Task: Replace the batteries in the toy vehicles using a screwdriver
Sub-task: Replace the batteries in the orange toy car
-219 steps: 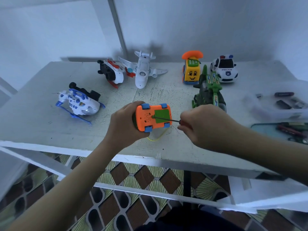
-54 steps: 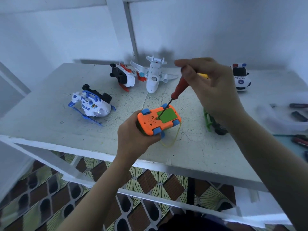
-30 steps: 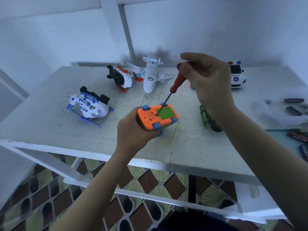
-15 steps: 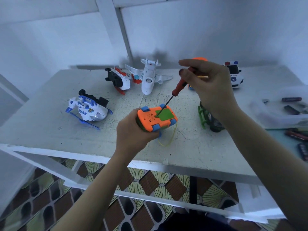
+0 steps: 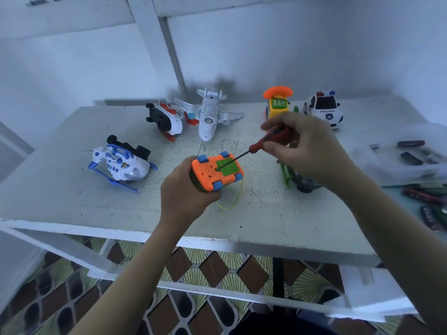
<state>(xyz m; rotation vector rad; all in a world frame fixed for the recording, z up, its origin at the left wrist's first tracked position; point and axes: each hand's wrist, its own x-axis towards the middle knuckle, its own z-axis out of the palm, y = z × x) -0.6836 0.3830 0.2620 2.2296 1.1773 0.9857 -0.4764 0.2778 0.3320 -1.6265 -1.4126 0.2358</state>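
My left hand (image 5: 182, 189) grips an orange toy car (image 5: 216, 171) turned belly-up just above the table, its blue wheels and green battery cover facing me. A yellow string (image 5: 233, 198) hangs from the car onto the table. My right hand (image 5: 306, 151) pinches the red handle of a screwdriver (image 5: 266, 143). The thin shaft slants down-left, and its tip sits at the left edge of the green cover.
On the white table (image 5: 60, 189) lie a blue-white helicopter (image 5: 121, 163), a red-white helicopter (image 5: 164, 119), a white plane (image 5: 208, 114), a yellow phone car (image 5: 277, 102), a police car (image 5: 324, 108) and a green toy (image 5: 294, 177) under my right wrist. Batteries (image 5: 411, 143) and a plastic bag (image 5: 396, 163) lie at far right.
My right hand has dropped lower and tilted the screwdriver flatter, tip still at the green cover. The left hand keeps holding the car in the same place.
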